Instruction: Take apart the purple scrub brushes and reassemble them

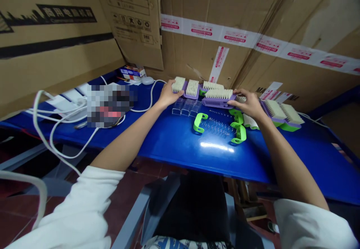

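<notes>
My left hand (168,94) is closed around a purple brush (179,84) with cream bristles, at the left end of a row on the blue table. Right beside it, another purple brush (192,88) lies bristles up. Thumb and fingers of my right hand (249,104) grip the right end of a wider-lying purple brush (218,98), its slotted side facing me. Behind that one is a brush with a green base (212,86). In front lie clear plastic covers (186,107), a green bracket (200,123), more green brackets (239,133) and scattered small metal springs (221,127).
Two more brushes (277,111) with green bases sit at the right. White cylinders (249,122) lie under my right wrist. White cables (56,129) loop over the table's left side, near a blurred-out object (111,106). Cardboard (202,54) walls the back.
</notes>
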Demonstrator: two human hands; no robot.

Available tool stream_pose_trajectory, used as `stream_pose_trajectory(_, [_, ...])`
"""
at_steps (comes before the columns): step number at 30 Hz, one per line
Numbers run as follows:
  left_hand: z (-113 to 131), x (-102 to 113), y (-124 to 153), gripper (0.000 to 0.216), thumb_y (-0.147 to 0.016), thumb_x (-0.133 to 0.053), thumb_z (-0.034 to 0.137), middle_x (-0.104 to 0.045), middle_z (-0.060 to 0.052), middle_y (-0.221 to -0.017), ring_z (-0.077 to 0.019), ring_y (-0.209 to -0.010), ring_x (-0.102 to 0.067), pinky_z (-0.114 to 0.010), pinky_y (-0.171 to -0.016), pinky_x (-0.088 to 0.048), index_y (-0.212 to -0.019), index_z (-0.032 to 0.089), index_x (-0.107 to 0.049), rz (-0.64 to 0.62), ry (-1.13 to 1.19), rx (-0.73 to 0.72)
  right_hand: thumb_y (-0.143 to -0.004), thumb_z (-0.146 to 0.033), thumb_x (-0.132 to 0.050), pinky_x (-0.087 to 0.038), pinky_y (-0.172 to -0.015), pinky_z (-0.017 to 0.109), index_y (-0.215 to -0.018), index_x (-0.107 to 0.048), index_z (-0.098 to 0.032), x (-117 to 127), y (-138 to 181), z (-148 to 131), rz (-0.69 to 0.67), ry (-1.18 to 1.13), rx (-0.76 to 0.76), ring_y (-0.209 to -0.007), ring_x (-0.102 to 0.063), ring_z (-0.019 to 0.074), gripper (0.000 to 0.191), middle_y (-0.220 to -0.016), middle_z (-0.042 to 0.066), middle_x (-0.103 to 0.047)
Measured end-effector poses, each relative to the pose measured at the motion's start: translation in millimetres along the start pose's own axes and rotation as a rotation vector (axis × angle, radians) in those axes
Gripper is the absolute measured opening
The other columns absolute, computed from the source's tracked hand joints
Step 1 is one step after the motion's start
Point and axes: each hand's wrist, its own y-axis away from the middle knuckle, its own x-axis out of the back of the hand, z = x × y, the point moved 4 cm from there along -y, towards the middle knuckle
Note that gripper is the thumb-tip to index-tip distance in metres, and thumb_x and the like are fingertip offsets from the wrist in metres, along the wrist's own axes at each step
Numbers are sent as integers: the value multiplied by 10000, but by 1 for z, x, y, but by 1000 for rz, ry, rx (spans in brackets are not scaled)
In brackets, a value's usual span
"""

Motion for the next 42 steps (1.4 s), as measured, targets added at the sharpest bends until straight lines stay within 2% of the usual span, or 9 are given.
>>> stream_pose_trajectory(5, [0,-1,0,636,-931,-918,316,-698,-244,-1625,-454,-1603,-622,-635,-1378,-471,-1486,182,-637,29,-1,9,-835,-1048,-751,-603,-1225,703,-1252,-899,-216,10,4,3,-95,124,21,-1330,-800,486,942,-1329,213,-876])
stream_pose_trajectory(10, [-2,-6,-1,681,-896,-940,307,-677,-247,-1642,-456,-1619,-602,-617,-1398,-447,-1484,181,-623,36,-22,6,-832,-1012,-796,-615,-1212,682,-1257,-913,-214,11,12,7,-9,96,53,-1297,-795,463,912,-1314,219,-855])
stream_pose_trajectory(18, [-8,-8,-2,759,-852,-965,348,-681,-230,-1604,-455,-1601,-589,-619,-1412,-425,-1492,195,-587,41,-40,-19,-982,-768,-788,-525,-1302,735,-1375,-872,-211,-25,-10,13,-277,315,70,-1503,-657,526,687,-1410,228,-832])
stream_pose_trajectory(22, [-10,-9,-3,791,-829,-985,368,-662,-209,-1634,-454,-1607,-577,-613,-1414,-425,-1489,223,-573,48,-28,-31,-1028,-745,-741,-467,-1307,771,-1502,-794,-200,-27,-16,14,-243,378,79,-1434,-704,533,725,-1426,241,-825])
stream_pose_trajectory(28, [-12,-10,-2,823,-836,-1007,405,-650,-221,-1626,-461,-1619,-563,-620,-1419,-416,-1505,222,-564,34,-28,-30,-1015,-803,-716,-510,-1237,809,-1621,-715,-205,-28,-17,13,-167,437,113,-1424,-667,569,851,-1438,260,-780])
stream_pose_trajectory(32, [-9,-11,1,845,-845,-1023,409,-641,-237,-1622,-457,-1612,-566,-622,-1427,-408,-1525,206,-562,41,-19,-45,-1052,-703,-707,-512,-1246,822,-1524,-784,-201,-37,-58,14,-106,414,98,-1458,-663,570,692,-1454,259,-771])
stream_pose_trajectory(35, [-8,-12,2,851,-876,-1010,414,-624,-266,-1625,-464,-1621,-556,-620,-1416,-420,-1549,173,-550,33,-40,-49,-1003,-617,-806,-510,-1277,801,-1478,-820,-204,-54,-106,14,-227,423,107,-1464,-693,560,630,-1403,230,-824])
stream_pose_trajectory(39, [-9,-12,1,835,-881,-1009,410,-629,-245,-1624,-462,-1636,-543,-623,-1415,-420,-1544,191,-551,30,-40,-56,-929,-530,-943,-628,-1193,652,-1446,-848,-226,-76,-157,16,-426,373,77,-1287,-824,456,608,-1288,164,-891])
stream_pose_trajectory(42, [-11,-14,-1,838,-886,-1006,400,-611,-263,-1655,-470,-1641,-533,-631,-1418,-418,-1545,179,-537,32,-51,-58,-851,-525,-1029,-663,-1128,611,-1326,-892,-229,-83,-178,28,-438,338,34,-1142,-863,399,577,-1173,138,-909])
